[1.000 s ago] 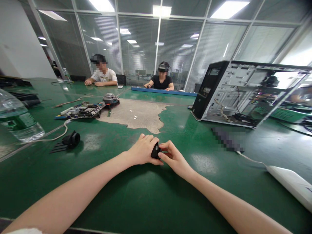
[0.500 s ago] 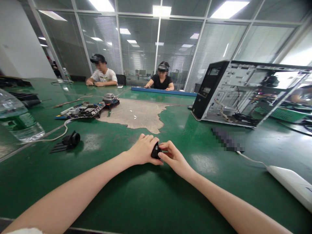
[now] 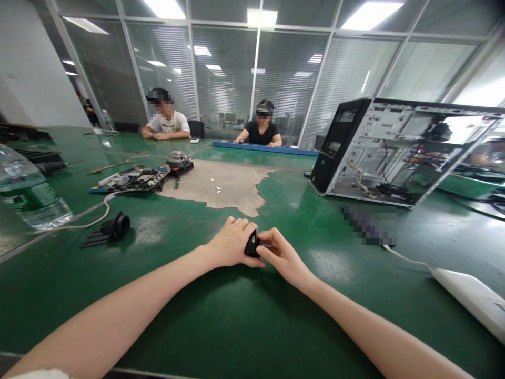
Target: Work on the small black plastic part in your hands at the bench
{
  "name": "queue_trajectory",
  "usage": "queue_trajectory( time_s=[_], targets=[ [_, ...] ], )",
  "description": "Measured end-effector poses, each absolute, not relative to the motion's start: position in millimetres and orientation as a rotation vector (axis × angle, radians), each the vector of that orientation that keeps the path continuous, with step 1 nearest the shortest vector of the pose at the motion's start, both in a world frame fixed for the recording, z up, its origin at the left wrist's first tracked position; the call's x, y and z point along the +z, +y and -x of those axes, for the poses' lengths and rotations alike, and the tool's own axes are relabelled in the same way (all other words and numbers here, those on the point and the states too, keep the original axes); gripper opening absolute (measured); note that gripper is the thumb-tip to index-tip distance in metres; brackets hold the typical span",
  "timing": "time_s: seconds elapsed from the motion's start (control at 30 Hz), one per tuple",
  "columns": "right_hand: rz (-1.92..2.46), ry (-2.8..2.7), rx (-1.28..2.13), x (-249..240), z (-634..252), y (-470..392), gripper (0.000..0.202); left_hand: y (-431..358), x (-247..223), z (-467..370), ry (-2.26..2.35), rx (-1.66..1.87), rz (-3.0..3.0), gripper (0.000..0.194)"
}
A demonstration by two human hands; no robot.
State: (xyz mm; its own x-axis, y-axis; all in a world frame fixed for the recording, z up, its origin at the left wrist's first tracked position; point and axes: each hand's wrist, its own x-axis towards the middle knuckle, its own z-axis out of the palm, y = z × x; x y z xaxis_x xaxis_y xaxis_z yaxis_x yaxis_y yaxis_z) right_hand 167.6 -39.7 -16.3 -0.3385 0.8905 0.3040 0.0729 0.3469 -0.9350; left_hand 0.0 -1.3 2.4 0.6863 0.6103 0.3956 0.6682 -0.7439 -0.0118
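while the left hand (image 3: 232, 242) clasps a black part (image 3: 251, 246), the right hand (image 3: 282, 255) pinches and seemingly works it; steadiness should matter next.

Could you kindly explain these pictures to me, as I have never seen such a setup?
There is no machine: a person works bare-handed, seen from a camera worn on their head. The left hand wraps around a small black object, and the right hand grips its right side; I cannot tell what it is. On the green table around them are a circuit board, a black pronged part, a plastic bottle and an open computer case. Two other people sit across it.
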Motion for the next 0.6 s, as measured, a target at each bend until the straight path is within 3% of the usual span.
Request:
queue_trajectory(
  time_s=[0.4, 0.6],
  targets=[
    [0.893, -1.733, 1.117, -18.3, -169.7, -38.9, 0.028, -1.6, 2.3, 0.0, -1.046, -0.569, 2.737, 0.066],
    [0.858, -1.685, 1.121, -17.2, -168.2, -37.9, 0.013, -0.7, 1.8, -0.1, -1.045, -0.568, 2.740, 0.069]
  ],
)
